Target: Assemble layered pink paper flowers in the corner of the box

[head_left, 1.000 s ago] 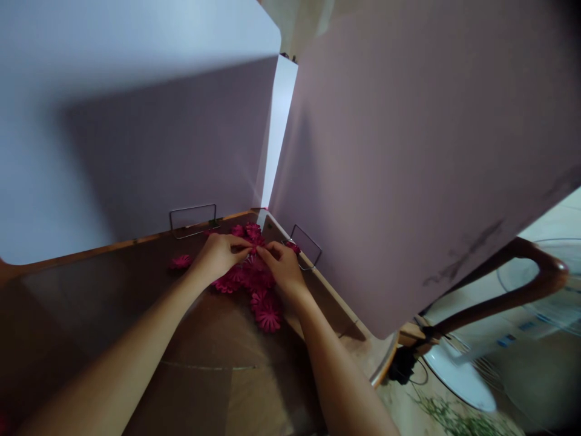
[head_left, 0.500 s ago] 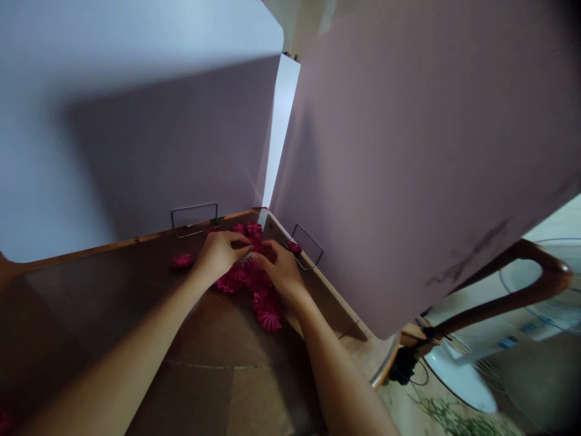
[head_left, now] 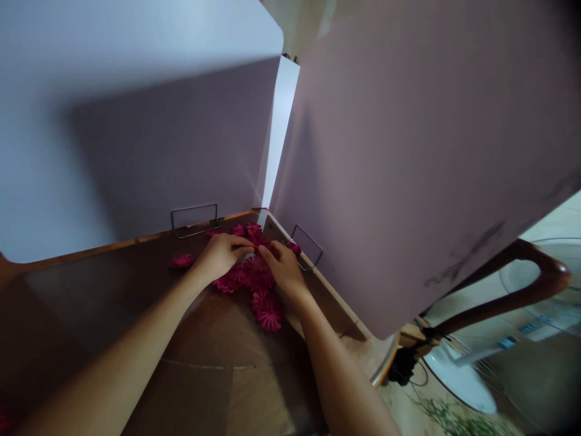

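One red patch [head_left: 6, 422]: lower left corner, blurred, cut off by the frame edge.
Left panel [head_left: 149, 139]: pale, upper left of the frame, a broad shadow across it.
Lone flower [head_left: 182, 261]: magenta, left of centre, apart from the pile, beside the left forearm.
Left loop [head_left: 194, 221]: thin wire, at the foot of the left panel.
Left hand [head_left: 218, 257]: centre of the frame, over the pile; thumb and forefinger brought together towards the other hand. Whether they grip a petal, cannot tell.
Pile [head_left: 254, 275]: magenta flowers, centre of the frame, some under and between the hands, a few trailing down towards the lower centre on the brown top [head_left: 206, 339].
Right hand [head_left: 284, 269]: just beside the left, fingertips nearly meeting; its hold is hidden too. Looks like fine fingertip work on one small flower part. By my reading, such work calls for a light pinch, one side steadied while the other adjusts, petals uncrushed.
Small flower [head_left: 294, 247]: right of the right hand, by the right loop [head_left: 309, 247].
Right panel [head_left: 408, 151]: large, upper right, dark smudges low down.
White disc [head_left: 460, 378]: lower right, beyond the top's edge.
Greenery [head_left: 447, 412]: bottom right, loose sprigs.
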Action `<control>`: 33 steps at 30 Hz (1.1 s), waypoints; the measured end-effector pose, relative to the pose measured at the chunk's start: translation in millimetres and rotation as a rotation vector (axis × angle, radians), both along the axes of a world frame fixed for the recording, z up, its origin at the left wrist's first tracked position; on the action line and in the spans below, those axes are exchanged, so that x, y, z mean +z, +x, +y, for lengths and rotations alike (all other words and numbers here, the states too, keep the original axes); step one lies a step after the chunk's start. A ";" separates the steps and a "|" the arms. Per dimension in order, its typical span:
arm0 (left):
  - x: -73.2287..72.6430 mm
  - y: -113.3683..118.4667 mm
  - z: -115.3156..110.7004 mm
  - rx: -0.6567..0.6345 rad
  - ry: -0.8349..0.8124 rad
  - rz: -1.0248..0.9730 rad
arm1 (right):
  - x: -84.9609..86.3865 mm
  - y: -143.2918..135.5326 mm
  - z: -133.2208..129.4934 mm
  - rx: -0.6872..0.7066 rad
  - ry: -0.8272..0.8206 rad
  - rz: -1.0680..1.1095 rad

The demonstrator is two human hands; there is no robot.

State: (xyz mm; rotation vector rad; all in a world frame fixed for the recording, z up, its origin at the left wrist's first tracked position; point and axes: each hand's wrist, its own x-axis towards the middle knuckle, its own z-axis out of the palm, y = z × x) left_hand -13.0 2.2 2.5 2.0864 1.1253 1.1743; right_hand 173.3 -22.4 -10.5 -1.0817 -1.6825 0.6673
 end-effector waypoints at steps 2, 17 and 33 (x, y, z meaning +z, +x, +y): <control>0.3 -0.1 -0.5 -0.002 -0.006 -0.004 | 1.0 -0.7 -0.5 0.011 -0.014 0.021; -2.1 0.3 1.5 -0.005 0.019 -0.055 | 4.9 -5.0 -4.3 0.104 -0.137 0.184; 0.6 3.3 -4.1 -0.014 0.053 -0.006 | 0.4 -4.1 -1.8 0.106 -0.148 0.169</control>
